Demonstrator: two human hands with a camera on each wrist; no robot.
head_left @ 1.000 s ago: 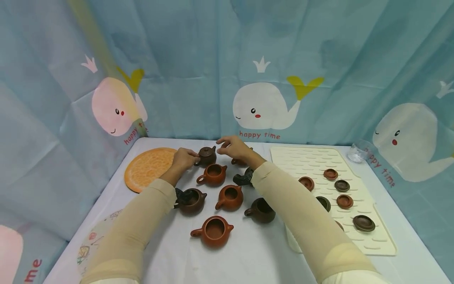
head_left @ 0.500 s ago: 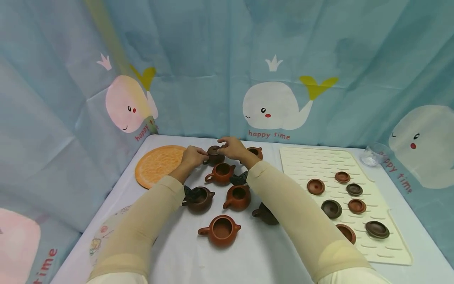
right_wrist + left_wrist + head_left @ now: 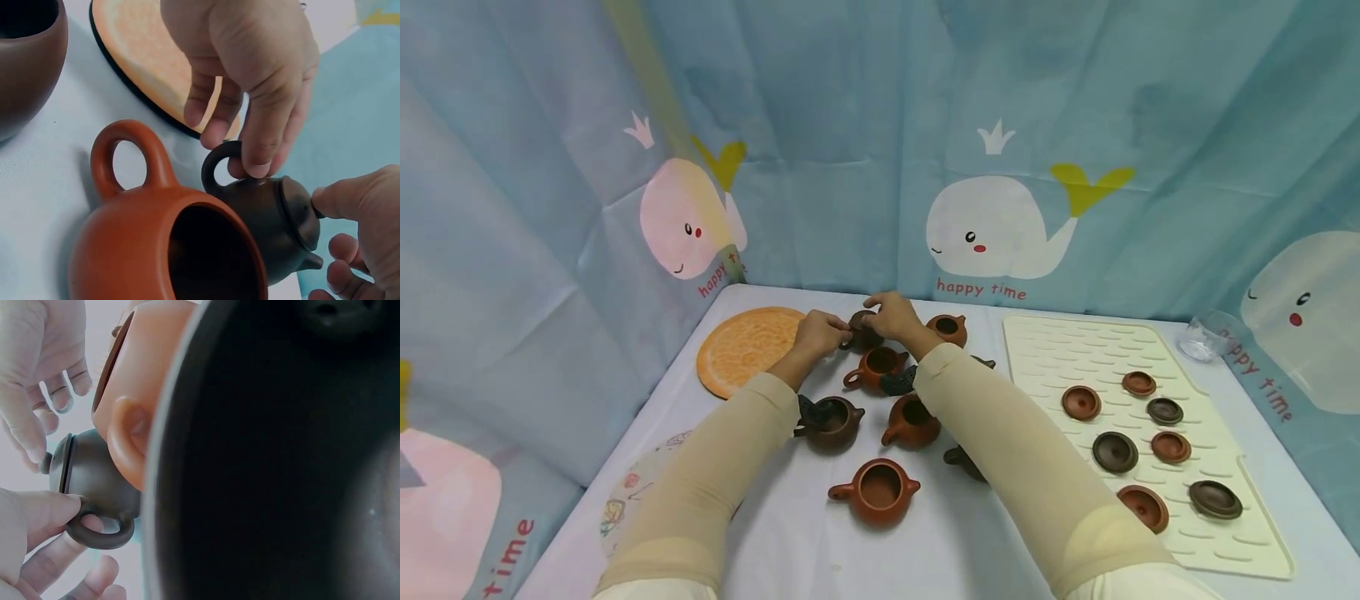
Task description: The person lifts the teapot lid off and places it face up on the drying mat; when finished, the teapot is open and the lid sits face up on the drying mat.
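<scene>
At the back of the table stands a small dark brown teapot [image 3: 863, 340] with its lid [image 3: 301, 209] on. My left hand [image 3: 820, 335] pinches the loop handle between thumb and finger, the remaining fingers spread below, as the left wrist view shows. On the spout side, my right hand [image 3: 897, 320] holds the lid's knob [image 3: 45, 464] at thumb and fingertip; its other fingers stay off the pot. Just in front sits a lidless reddish teapot [image 3: 128, 250], its handle toward the left. The right hand partly covers the dark teapot in the head view.
Several lidless teapots, such as a red one [image 3: 880, 492] and a brown one [image 3: 831, 427], stand nearer. Loose lids [image 3: 1115, 452] lie on a cream mat [image 3: 1060, 337] at right. A round orange mat [image 3: 748, 346] lies left, a clear cup [image 3: 1202, 342] far right.
My right hand has moved left onto the dark teapot's lid knob. My left hand keeps its hold on the handle. The head view has swung slightly left.
</scene>
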